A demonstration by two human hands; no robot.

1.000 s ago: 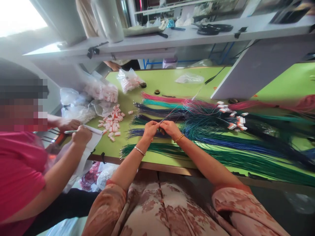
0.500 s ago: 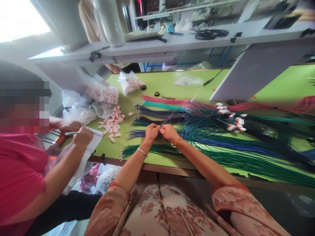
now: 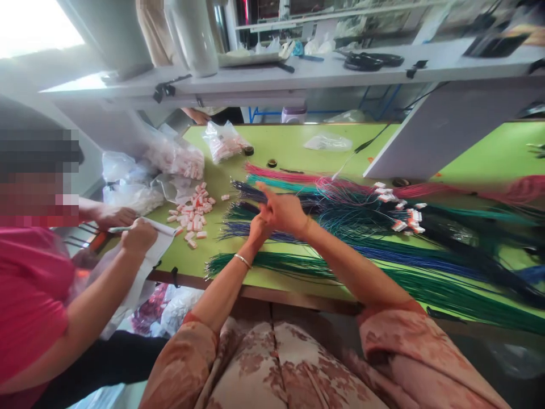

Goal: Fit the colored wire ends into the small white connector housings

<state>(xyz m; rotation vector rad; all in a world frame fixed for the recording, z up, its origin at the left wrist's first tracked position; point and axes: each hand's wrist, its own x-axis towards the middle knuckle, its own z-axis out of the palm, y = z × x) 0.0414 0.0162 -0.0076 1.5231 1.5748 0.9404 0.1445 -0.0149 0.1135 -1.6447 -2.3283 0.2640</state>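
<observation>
My right hand (image 3: pixel 281 212) reaches out over the wire bundles with its fingers stretched. The index finger points left toward the dark purple wires (image 3: pixel 246 191) and the teal wires (image 3: pixel 279 183). My left hand (image 3: pixel 256 229) sits just beneath it, over the blue wires (image 3: pixel 236 230). Its fingers are curled and partly hidden by the right hand, so I cannot make out what they hold. A pink bundle (image 3: pixel 289 171) lies farther back. A green bundle (image 3: pixel 238 262) lies nearest the table's front edge.
Loose white-and-orange connectors (image 3: pixel 193 213) lie on the green table (image 3: pixel 293 141), and more sit among the wires (image 3: pixel 402 218). Plastic bags of parts (image 3: pixel 181 160) are at the left. A co-worker's hand (image 3: pixel 138 234) writes on paper at the left edge. A white slanted panel (image 3: pixel 443 133) stands at right.
My hands were pinched together on a thin wire over the bundles. The right hand has since lifted, opened and swung left toward the purple and teal wires, covering part of the left hand.
</observation>
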